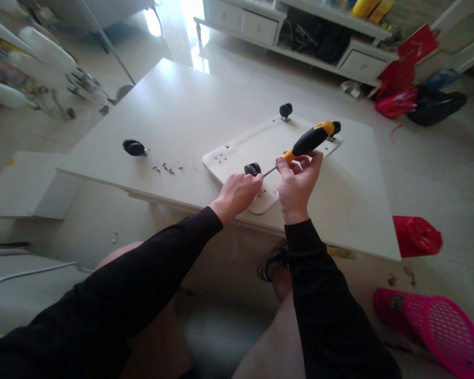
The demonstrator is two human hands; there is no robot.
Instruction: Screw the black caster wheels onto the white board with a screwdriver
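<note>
My right hand [300, 181] grips a screwdriver [311, 141] with a black and yellow handle, its shaft slanting down to the left. At the shaft's tip, my left hand [240, 192] is closed, its fingertips pinched over something hidden. A black caster wheel [253, 169] shows just behind those fingers; whether they touch it I cannot tell. Beneath both hands lies a white board [247, 145] with rounded corners and small holes. Two more casters, one at the far edge [285, 110] and one partly behind the handle [337, 127], stand upright on the board.
The board rests on a white table [174, 116]. Left on the table are a loose caster [133, 147] and several screws [168, 168]. A pink basket [430, 326] and a red container [416, 236] are on the right. A white cabinet [256, 29] stands beyond.
</note>
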